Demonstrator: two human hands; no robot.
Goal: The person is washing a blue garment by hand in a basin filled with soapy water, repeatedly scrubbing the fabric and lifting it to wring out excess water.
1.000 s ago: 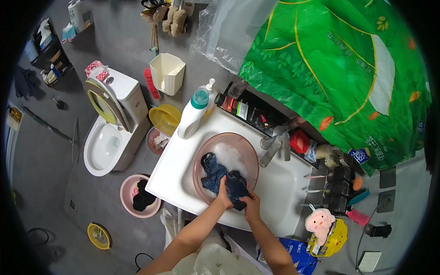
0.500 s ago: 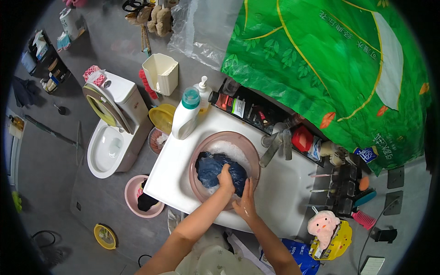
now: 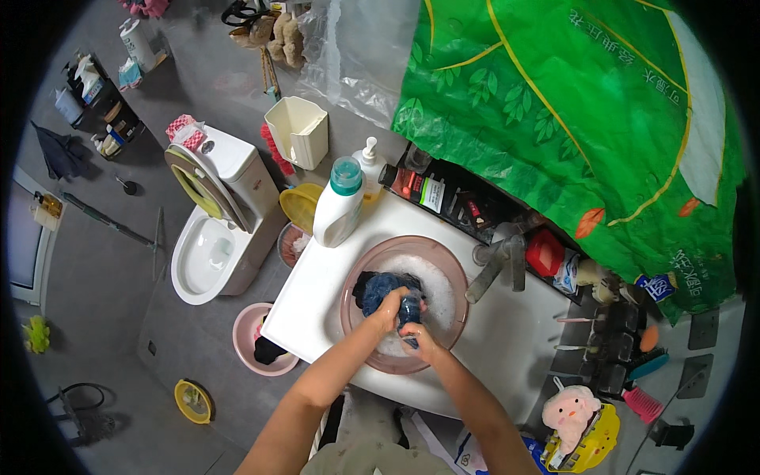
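Note:
A wet dark blue cloth garment point(image 3: 381, 290) lies bunched in a pinkish see-through basin point(image 3: 350, 321) of foamy water. My left hand point(image 3: 389, 307) is closed round a fold of it near the basin's middle. Just to the right and nearer me, my right hand point(image 3: 423, 343) grips another part, and a twist of the cloth stands up between the two hands. Part of the garment sits under the suds, so its shape is hidden. The basin rests on the white washbasin counter point(image 3: 297, 305), beside the metal tap point(image 3: 495, 269).
A white detergent bottle with a teal cap point(image 3: 340, 202) and a pump bottle point(image 3: 370, 162) stand behind the basin. At the left on the floor is a pink tub point(image 3: 245, 336) holding dark cloth, near the toilet point(image 3: 207, 253). A green plastic sheet point(image 3: 546, 103) hangs at the back right.
My right hand has gone from lying open beside the garment to gripping it. The cloth is now gathered and lifted between both hands. The whole view has shifted slightly.

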